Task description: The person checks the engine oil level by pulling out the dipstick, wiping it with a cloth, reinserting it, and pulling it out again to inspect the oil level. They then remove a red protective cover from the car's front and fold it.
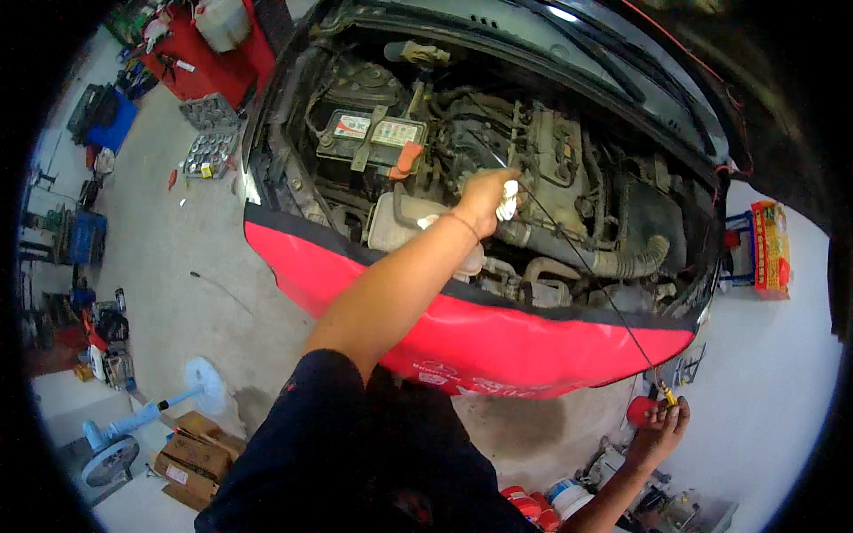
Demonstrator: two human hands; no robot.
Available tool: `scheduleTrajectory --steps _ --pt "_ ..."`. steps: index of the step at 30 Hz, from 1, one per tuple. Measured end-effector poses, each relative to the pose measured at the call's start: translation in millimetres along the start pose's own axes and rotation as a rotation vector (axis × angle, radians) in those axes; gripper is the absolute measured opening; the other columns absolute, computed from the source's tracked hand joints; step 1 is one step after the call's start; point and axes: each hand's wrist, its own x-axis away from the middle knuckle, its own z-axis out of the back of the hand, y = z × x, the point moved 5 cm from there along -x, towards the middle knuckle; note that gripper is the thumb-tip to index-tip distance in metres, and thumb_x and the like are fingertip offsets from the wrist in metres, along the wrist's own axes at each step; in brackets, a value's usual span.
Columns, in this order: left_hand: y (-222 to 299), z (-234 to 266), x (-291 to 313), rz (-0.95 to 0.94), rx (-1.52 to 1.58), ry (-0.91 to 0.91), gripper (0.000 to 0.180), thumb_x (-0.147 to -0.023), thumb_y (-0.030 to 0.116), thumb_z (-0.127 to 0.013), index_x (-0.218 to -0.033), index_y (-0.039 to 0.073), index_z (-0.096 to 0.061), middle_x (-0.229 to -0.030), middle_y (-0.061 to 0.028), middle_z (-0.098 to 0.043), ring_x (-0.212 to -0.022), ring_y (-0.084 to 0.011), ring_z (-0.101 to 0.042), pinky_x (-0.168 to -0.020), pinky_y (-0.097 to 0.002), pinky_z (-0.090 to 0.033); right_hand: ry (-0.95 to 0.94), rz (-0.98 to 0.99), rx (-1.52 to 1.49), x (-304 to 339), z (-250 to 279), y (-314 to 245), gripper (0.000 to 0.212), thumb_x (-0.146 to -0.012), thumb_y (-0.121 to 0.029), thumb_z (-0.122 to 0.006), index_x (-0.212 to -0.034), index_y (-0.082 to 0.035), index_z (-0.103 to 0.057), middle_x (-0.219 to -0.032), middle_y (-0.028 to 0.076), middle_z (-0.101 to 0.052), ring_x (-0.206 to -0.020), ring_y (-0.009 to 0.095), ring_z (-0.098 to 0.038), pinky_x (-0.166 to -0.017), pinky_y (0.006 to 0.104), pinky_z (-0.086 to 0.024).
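Note:
A long thin dipstick (613, 302) slants across the engine bay, from above the engine to the lower right. My right hand (659, 437) grips its yellow handle (669, 398) beyond the front corner of the car. Over the middle of the engine (555, 160), my left hand (484, 200) is closed round a crumpled white wipe (507, 201) at the dipstick's other end. A short length of the stick shows past these fingers. Whether the wipe touches the stick inside the fist is hidden.
A red fender cover (498, 346) drapes the car's front edge. The battery (369, 138) sits left of the engine, an air hose (635, 259) right. An opened tool case (211, 147), a fan (204, 386) and cardboard boxes (191, 462) stand at left.

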Motion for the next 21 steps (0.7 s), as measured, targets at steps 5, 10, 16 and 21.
scheduleTrajectory --steps 5,10,16,21 --pt "11 38 -94 0.119 0.047 0.170 0.017 -0.092 0.016 -0.058 -0.103 0.004 -0.065 -0.082 -0.0085 -0.064 -0.060 -0.0219 -0.061 -0.049 -0.0337 -0.048 -0.106 0.176 0.178 -27 -111 -35 0.035 -0.094 -0.018 -0.061 -0.121 0.001 -0.048 -0.092 0.012 -0.062 -0.072 0.016 -0.061 -0.060 0.0271 -0.049" --pt "22 81 -152 0.145 0.086 0.253 0.017 -0.091 0.018 -0.059 -0.088 0.002 -0.062 -0.080 -0.0108 -0.063 -0.062 -0.0248 -0.061 -0.051 -0.0380 -0.049 -0.145 0.220 0.297 -45 -194 -44 0.034 -0.096 -0.019 -0.058 -0.122 0.002 -0.050 -0.090 0.010 -0.061 -0.075 0.014 -0.060 -0.067 0.0266 -0.052" --pt "19 104 -187 0.212 0.142 0.225 0.019 -0.092 0.020 -0.058 -0.090 0.002 -0.062 -0.079 -0.0114 -0.062 -0.061 -0.0248 -0.059 -0.052 -0.0406 -0.048 -0.159 0.239 0.370 -54 -254 -59 0.036 -0.096 -0.020 -0.059 -0.122 0.003 -0.049 -0.088 0.010 -0.060 -0.073 0.014 -0.060 -0.068 0.0264 -0.051" --pt "19 102 -192 0.262 0.195 0.234 0.019 -0.095 0.022 -0.055 -0.096 0.004 -0.059 -0.079 -0.0110 -0.062 -0.058 -0.0237 -0.057 -0.049 -0.0388 -0.047 -0.154 0.331 0.406 -73 -279 -80 0.038 -0.097 -0.024 -0.059 -0.120 0.003 -0.049 -0.087 0.010 -0.059 -0.073 0.014 -0.059 -0.068 0.0267 -0.048"
